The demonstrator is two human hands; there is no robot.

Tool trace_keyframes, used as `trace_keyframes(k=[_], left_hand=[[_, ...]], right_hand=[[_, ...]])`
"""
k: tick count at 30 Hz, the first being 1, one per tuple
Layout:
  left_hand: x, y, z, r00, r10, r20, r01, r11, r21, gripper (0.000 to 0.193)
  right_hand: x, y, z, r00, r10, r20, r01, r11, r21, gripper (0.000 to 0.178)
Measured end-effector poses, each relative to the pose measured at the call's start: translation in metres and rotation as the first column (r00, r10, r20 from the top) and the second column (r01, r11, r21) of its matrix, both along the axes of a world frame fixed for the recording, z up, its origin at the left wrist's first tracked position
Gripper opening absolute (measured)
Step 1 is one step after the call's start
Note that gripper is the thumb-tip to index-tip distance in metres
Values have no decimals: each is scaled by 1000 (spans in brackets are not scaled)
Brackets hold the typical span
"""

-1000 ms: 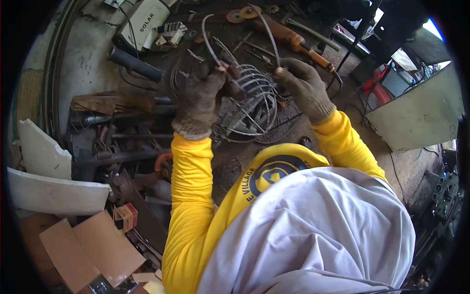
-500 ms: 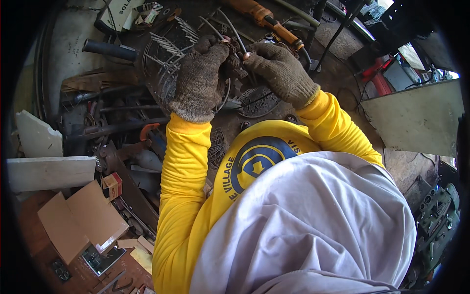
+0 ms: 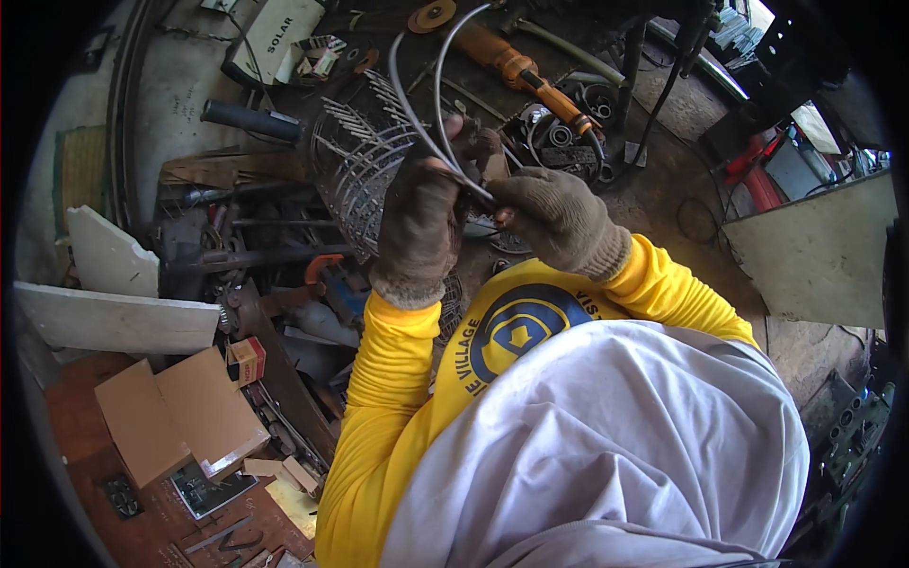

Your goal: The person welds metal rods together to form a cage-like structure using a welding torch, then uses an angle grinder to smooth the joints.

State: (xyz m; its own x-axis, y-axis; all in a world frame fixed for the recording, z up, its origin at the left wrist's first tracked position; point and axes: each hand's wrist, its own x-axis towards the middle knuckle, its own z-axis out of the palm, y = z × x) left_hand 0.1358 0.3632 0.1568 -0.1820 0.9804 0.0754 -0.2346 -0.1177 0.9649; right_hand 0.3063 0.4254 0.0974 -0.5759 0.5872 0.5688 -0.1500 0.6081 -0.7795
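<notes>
Both my hands wear brown knitted gloves, and between them they hold thin, curved grey metal rods [image 3: 438, 95]. Two curved lengths rise past the gloves and spread apart at their far ends. I cannot tell whether they are one bent piece or two. My left hand [image 3: 417, 227] is closed around the lower part, its fingers partly hidden and a little blurred. My right hand [image 3: 559, 220] pinches the rods where they come together, thumb and fingertips against the metal. Beyond the left hand stands a round wire-mesh piece [image 3: 355, 180] with a row of twisted bars.
An orange angle grinder [image 3: 516, 71] lies ahead, beside a box of metal rings and parts [image 3: 559, 133]. A black-handled tool [image 3: 251, 120] and a white box [image 3: 275, 38] lie far left. Cardboard [image 3: 180, 417] sits at lower left; a grey board [image 3: 814, 251] stands at right.
My hands have come lower in the picture, and more of the curved rods now shows beyond the gloves. My right hand has turned its grip; the whole view has shifted slightly.
</notes>
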Motion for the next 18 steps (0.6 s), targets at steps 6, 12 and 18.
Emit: trace_keyframes(k=[6,12,18], left_hand=[[-20,6,-5,763,-208,612,218,974,60,59],[-7,16,-4,593,-390,705,322,917,236,50],[-3,9,-3,485,-244,840,238,961,142,39]], right_hand=[[2,-7,-7,994,-70,88,51,977,207,32],[0,-18,-20,972,-229,52,186,887,422,41],[5,-23,-24,932,-327,159,226,864,449,43]])
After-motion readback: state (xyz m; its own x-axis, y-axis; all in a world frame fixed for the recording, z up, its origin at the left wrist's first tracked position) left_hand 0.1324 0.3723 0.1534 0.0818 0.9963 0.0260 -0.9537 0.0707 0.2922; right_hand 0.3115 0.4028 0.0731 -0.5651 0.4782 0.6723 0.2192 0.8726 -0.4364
